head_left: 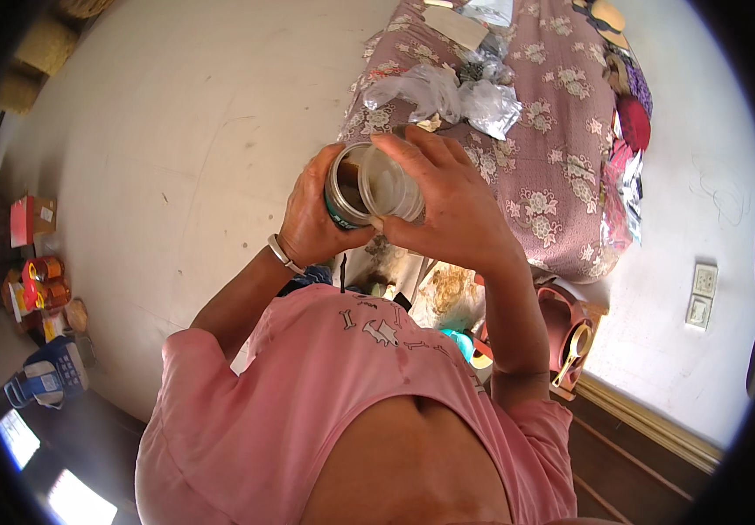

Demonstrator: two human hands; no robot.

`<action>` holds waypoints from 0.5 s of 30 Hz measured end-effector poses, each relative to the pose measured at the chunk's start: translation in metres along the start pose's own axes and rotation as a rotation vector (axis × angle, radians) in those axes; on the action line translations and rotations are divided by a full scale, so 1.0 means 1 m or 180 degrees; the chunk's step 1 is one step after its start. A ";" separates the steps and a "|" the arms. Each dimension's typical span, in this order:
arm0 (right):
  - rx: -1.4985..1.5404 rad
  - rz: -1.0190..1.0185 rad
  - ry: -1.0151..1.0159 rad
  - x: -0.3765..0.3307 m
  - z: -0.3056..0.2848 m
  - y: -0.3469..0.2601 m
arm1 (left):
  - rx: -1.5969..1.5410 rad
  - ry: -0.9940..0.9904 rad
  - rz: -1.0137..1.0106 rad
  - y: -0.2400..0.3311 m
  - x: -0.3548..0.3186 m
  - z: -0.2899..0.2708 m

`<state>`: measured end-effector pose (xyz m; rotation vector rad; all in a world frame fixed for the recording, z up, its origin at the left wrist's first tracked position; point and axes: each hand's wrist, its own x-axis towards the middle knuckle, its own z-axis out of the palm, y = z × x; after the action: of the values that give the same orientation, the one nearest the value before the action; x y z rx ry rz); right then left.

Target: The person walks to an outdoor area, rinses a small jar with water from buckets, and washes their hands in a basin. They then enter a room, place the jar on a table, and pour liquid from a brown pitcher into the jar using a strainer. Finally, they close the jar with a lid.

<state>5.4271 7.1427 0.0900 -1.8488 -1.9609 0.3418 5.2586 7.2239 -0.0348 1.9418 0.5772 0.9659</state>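
Note:
My left hand (309, 214) wraps round a round jar (335, 210) with a clear rim and a green label on its side. Its mouth faces up toward me, and dark brown contents show at the left of the opening. Between the thumb and fingers of my right hand (447, 197) is a clear round plastic lid (393, 191). The lid is tilted and overlaps the right part of the jar's mouth, hiding some of the inside. My left wrist wears a silver bangle (283, 255).
Beyond my hands, a flowered mauve cloth (539, 131) covers a long surface with clear plastic bags (456, 96) on it. A red cap (633, 124) lies at its right edge. Wall sockets (700, 297) are at right; a blue basket (49, 372) and red box (31, 220) at left.

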 end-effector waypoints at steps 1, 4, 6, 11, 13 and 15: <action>-0.0054 -0.0082 -0.0018 0.006 0.002 -0.003 | -0.0033 -0.0035 -0.0084 -0.001 0.001 -0.005; -0.0076 -0.0277 0.0051 0.021 0.006 -0.014 | -0.0203 0.0019 -0.0230 -0.004 0.003 -0.015; 0.0457 -0.0294 0.0065 0.033 0.005 -0.026 | -0.0367 0.0281 -0.0213 -0.008 -0.004 -0.018; 0.2378 -0.0923 0.0627 0.053 0.041 -0.021 | -0.0600 0.0402 -0.0544 0.017 -0.006 -0.035; 0.2913 -0.1055 0.0795 0.056 0.063 -0.018 | -0.1063 0.0677 -0.0467 0.017 -0.012 -0.030; 0.3109 -0.1052 0.0881 0.054 0.082 -0.016 | -0.0815 0.0888 -0.0237 0.022 -0.017 -0.032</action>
<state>5.3733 7.2040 0.0323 -0.8787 -1.4518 0.7254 5.2235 7.2164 -0.0128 1.5615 0.6439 1.2104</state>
